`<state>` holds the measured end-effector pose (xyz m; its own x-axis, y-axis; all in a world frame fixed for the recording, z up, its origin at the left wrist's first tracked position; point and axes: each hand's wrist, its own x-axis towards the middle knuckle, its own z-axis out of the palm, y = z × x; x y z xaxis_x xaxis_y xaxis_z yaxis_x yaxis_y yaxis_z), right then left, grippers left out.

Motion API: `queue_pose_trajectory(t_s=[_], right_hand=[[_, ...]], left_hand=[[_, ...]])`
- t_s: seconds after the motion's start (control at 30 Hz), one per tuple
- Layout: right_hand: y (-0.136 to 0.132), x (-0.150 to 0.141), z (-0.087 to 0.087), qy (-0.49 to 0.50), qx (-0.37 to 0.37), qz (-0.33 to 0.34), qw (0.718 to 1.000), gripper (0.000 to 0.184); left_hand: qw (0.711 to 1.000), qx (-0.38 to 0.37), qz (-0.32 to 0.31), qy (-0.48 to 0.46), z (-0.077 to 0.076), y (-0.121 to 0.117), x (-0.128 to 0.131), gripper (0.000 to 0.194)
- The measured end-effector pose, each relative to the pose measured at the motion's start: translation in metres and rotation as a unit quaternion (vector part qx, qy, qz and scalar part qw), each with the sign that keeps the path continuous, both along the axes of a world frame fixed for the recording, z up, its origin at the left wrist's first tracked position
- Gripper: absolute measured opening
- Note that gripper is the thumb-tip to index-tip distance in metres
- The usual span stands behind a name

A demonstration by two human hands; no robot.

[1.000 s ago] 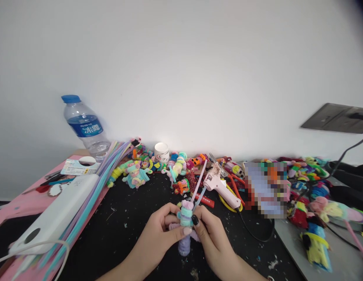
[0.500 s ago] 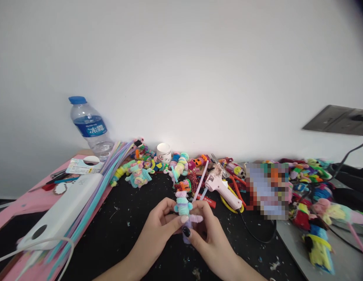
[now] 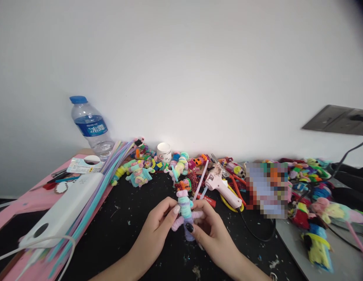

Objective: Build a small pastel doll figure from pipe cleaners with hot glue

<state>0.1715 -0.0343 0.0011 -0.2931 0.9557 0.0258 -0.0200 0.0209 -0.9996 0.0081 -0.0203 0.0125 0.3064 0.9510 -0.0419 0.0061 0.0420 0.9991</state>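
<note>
Though scrap-strewn, black tabletop (image 3: 108,230) under white wall (image 3: 199,78), doll (image 3: 185,207) in the grip of both hands (image 3: 158,223) (image 3: 214,231).

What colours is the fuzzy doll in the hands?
The fuzzy doll is light pink, light turquoise and purple; it shows best in the head view.

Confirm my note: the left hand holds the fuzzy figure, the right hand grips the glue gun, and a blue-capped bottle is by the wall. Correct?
No: the head view shows the right hand holding the fuzzy figure too; the glue gun lies beyond it. The left hand and blue-capped bottle by the wall are as stated.
</note>
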Motion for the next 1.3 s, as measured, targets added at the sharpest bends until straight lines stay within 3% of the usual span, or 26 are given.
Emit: queue_pose_trajectory(t_s=[0.2,0.5,0.7,1.03,1.13,1.23,1.3], right_hand=[[0.001,0.002,-0.004,0.047,-0.057,0.0,0.997,0.026],[-0.007,-0.003,-0.004,-0.032,0.056,-0.068,0.996,0.025],[-0.011,-0.008,-0.004,-0.079,0.089,-0.105,0.987,0.025],[-0.01,-0.009,-0.004,-0.095,0.058,-0.129,0.985,0.026],[-0.013,-0.01,-0.005,-0.103,0.076,-0.129,0.983,0.026],[-0.015,-0.009,-0.008,-0.111,0.1,-0.181,0.972,0.024],[-0.015,-0.009,-0.01,-0.111,0.091,-0.152,0.978,0.026]], left_hand=[[0.998,-0.021,-0.045,-0.036,-0.004,-0.001,0.0,0.026],[0.989,-0.059,-0.097,-0.091,-0.006,-0.009,0.008,0.026],[0.992,-0.053,-0.082,-0.076,-0.004,-0.014,0.011,0.026],[0.996,-0.038,-0.067,-0.052,-0.004,-0.011,0.008,0.024],[0.996,-0.056,-0.05,-0.041,-0.006,-0.009,0.009,0.025],[0.995,-0.083,-0.036,-0.045,-0.008,-0.007,0.01,0.03],[0.994,-0.091,-0.031,-0.051,-0.01,-0.007,0.01,0.031]])
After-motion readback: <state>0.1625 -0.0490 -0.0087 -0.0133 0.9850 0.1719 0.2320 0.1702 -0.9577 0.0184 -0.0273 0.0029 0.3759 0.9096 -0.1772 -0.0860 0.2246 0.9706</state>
